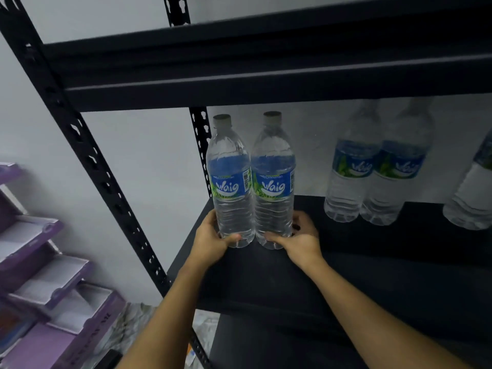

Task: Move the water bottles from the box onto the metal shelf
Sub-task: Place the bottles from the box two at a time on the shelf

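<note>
Water bottles, 5 counted: left bottle [232,182]; right bottle [274,182]; third bottle [350,171]; fourth bottle [398,174]; fifth bottle [476,193], cut by the frame edge. Hands, 2: left hand [213,242]; right hand [302,242]. Metal shelf [266,278], 1 unit; perforated uprights, 2: front upright [87,153]; rear upright [201,145]. Purple cartons [40,262]: stacked, several; exact count not readable.

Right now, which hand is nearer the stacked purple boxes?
Left. The left hand grips one clear plastic bottle right of the purple boxes; the right hand grips a second bottle, farther right.
</note>
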### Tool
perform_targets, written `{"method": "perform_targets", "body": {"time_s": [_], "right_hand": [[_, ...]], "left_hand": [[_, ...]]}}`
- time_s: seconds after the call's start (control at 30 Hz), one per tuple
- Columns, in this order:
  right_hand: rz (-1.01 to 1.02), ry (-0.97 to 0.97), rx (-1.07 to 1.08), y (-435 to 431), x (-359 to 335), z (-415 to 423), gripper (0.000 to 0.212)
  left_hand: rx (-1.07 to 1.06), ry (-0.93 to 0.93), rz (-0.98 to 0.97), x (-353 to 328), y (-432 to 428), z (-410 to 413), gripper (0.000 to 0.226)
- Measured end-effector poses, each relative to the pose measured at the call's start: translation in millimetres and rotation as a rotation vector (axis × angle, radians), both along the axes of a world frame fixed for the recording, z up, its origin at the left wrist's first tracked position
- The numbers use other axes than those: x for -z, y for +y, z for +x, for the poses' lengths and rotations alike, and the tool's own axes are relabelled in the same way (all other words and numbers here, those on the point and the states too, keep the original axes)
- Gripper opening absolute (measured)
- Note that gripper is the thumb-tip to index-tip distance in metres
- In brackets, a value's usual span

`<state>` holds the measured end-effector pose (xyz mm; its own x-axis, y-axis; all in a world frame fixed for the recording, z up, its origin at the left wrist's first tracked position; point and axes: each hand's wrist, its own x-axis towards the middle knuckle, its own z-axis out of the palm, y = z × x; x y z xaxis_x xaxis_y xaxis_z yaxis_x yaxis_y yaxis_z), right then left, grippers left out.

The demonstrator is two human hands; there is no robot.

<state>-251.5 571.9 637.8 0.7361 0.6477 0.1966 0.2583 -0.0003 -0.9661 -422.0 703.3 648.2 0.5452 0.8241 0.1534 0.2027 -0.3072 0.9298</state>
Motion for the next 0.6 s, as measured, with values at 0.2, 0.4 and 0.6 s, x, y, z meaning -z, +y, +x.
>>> {"method": "perform_targets", "body": {"time_s": [0.2, 0.4, 0.6], "right_hand": [[-0.013, -0.061, 0.033, 51.1, 0.7, 24.4, 0.07], [0.017, -0.079, 0.049, 83.8, -5.1, 42.6, 0.054], [-0.002, -0.105, 0.066, 103.8, -8.7, 61.0, 0.05]], "left_hand": [[0.006, 0.045, 0.084, -2.5, 52.5, 31.3, 0.073], [0.015, 0.123, 0.212, -6.6, 95.1, 59.1, 0.073], [0.051, 0.098, 0.195, -7.1, 114.5, 80.6, 0.074]]}}
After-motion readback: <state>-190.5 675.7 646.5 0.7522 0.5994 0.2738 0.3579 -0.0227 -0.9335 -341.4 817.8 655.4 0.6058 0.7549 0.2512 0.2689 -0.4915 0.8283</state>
